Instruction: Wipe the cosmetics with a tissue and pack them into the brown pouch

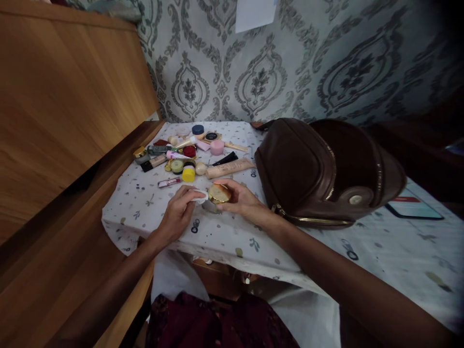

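Our left hand (pixel 178 210) pinches a thin white wipe (pixel 199 195); at its 3 o'clock, our right hand's (pixel 240 197) fingers pinch a round, glossy gold compact (pixel 219 194), which could slip if they loosen.

Below the near edge of the worktop (pixel 224 234), a dark maroon garment (pixel 213 325) shows soft folds and small, blurred, lighter figures. Slim, bare forearms (pixel 311 246) reach over the worktop, ending in a bare left hand (pixel 178 212) and right hand (pixel 242 199).
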The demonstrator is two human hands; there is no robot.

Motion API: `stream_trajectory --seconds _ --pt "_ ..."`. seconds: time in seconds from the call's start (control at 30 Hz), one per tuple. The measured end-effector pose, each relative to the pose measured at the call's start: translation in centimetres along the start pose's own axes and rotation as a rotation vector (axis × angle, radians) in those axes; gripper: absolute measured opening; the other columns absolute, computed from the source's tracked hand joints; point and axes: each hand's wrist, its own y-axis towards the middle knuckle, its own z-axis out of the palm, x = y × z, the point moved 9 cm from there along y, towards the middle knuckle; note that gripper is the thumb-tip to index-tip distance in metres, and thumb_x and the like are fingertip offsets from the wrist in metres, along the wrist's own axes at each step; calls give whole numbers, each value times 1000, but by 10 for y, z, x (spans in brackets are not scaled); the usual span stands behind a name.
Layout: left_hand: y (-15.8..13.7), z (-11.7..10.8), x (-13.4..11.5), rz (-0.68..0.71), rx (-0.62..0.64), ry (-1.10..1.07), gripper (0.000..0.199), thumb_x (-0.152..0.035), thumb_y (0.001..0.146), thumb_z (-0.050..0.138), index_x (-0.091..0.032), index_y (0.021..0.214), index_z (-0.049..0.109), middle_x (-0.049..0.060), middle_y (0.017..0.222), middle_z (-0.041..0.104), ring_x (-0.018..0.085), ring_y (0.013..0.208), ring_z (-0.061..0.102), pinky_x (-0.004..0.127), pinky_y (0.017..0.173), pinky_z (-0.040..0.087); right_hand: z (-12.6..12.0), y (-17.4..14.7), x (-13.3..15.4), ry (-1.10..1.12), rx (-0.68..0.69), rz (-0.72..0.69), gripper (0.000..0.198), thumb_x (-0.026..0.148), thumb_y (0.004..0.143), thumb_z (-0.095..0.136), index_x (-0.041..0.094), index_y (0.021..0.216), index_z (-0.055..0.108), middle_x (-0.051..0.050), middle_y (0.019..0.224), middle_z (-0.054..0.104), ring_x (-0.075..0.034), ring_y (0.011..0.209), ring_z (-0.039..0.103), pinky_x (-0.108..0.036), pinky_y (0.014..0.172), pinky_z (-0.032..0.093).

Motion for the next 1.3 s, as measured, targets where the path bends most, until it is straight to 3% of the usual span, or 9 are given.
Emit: stream_trajectory --seconds 0.2,0.3,0.43,0.6,0.8,0.93,1.17,1.3 --pt "-9 11 4 -33 47 -35 35 -4 90 42 -20 110 66 7 107 59 19 107 58 33 92 49 -15 -21 29 -536 -129 -99 50 30 66 79 25 110 57 -4 106 60 -22 96 59 -36 81 51" --pt "-11 16 1 -38 66 -53 34 -6 92 43 -20 111 67 7 108 59 19 108 59 32 92 49 -21 -29 28 -515 -154 -47 50 35 66 80 25 108 56 -4 103 59 -22 95 58 -36 79 52" --pt "-5 0 -10 -13 -54 -36 29 -10 95 45 -20 113 66 7 108 61 19 108 58 32 93 49 -21 -30 22 -395 -202 -73 50 37 66 81 25 106 54 -5 104 59 -23 103 58 -38 83 54" --pt "0 -4 -21 30 -81 36 31 -12 97 43 -21 118 64 7 112 59 18 108 58 32 93 48 -9 -24 19 -417 -166 -138 61 35 69 81 28 124 57 -7 115 59 -24 106 58 -42 88 55" --pt "-4 4 -8 -37 -68 55 31 -15 98 43 -21 119 64 8 109 61 19 104 59 32 90 49 -11 -33 21 -402 -172 -173 54 33 71 79 27 121 60 -7 117 57 -24 108 58 -40 88 57" --pt "-4 3 -6 -69 -72 48 30 -16 97 44 -20 119 64 8 110 62 19 105 59 33 91 50 -10 -38 25 -438 -157 -203 53 33 72 80 26 120 58 -8 116 55 -24 107 56 -38 86 58" --pt "0 8 -31 33 -25 131 37 -10 97 39 -22 125 61 10 116 56 20 110 57 33 92 49 -6 -43 39 -614 -160 -320 46 31 76 78 26 118 59 -7 106 57 -24 98 59 -39 80 56" --pt "1 6 -22 -19 -15 166 34 -11 97 40 -20 122 62 9 112 57 19 106 58 32 90 49 -2 -46 48 -702 -153 -400 43 31 78 77 25 118 61 -7 106 62 -25 98 59 -41 85 53"
